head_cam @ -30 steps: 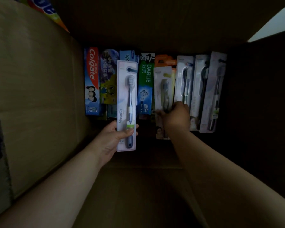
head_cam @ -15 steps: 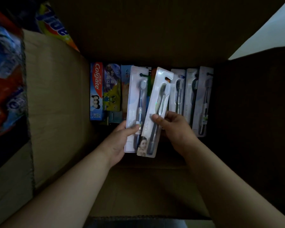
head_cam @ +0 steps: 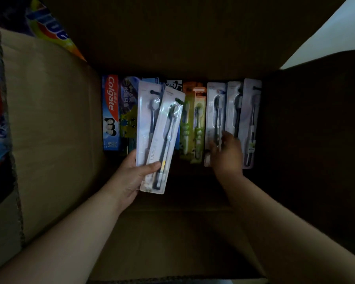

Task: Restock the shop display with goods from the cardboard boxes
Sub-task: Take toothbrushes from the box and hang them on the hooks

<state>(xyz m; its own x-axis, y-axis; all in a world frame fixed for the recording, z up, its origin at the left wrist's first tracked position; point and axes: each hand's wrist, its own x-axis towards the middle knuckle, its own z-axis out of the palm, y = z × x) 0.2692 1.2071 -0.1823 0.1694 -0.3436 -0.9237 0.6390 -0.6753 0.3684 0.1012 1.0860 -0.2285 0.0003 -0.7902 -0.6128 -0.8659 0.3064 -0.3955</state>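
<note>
Two pale toothbrush packs (head_cam: 162,138) fanned in left hand (head_cam: 131,177); right hand (head_cam: 228,154) blurred, grip unclear

arms: two, bare to elbow | sleeves: none visible | hands: ungloved

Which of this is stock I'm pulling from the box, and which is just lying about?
Job:
two toothbrush packs held by left hand
toothbrush packs under right hand
green toothbrush packs
Colgate box
cardboard box

Lying about:
colourful bags outside box
</note>
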